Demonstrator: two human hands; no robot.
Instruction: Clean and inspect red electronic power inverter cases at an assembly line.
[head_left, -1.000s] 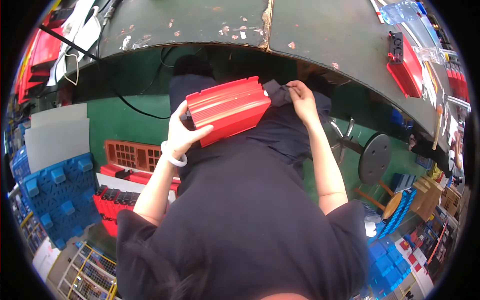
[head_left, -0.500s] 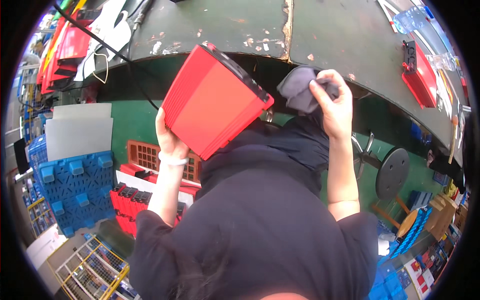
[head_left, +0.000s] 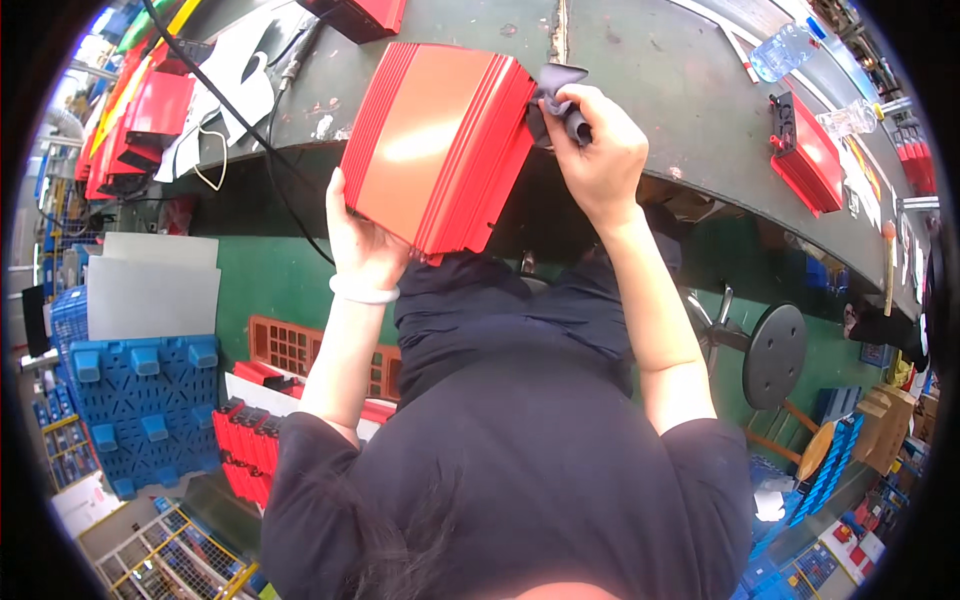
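I see the left hand gripping a red ribbed case by its lower left corner, holding it up, tilted, at the near edge of the dark worktop. From here, the right hand pinches a bunched grey cloth at the case's right end; I can't tell whether it presses there. Farther right, I make out another red unit and a clear bottle.

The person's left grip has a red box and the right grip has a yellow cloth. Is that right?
Not quite: the head view shows the cloth is grey, not yellow. The left grip does hold the red box, and the right grip the cloth.
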